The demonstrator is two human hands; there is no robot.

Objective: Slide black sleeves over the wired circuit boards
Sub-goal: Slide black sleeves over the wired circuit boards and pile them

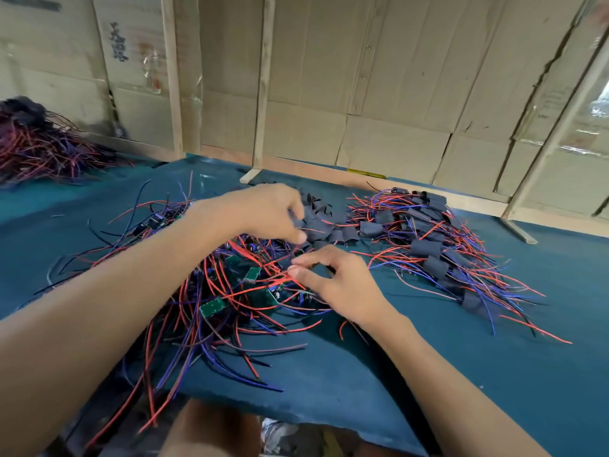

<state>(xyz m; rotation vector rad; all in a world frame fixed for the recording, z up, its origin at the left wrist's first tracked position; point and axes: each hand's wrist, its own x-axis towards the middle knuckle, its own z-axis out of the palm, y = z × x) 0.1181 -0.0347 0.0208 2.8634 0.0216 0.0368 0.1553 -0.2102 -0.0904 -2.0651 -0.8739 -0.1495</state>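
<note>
Left hand (273,214), fingers curled, touches loose black sleeves (321,222); right hand (333,275) pinches a red wire (263,285); cardboard writing (118,41) unreadable.

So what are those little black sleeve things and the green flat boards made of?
The small black sleeves look like soft, matte plastic or rubbery tubing: they lie flattened and creased. The green flat circuit boards look like stiff, slightly shiny board, since they keep straight edges. I can't tell either for sure.
</note>
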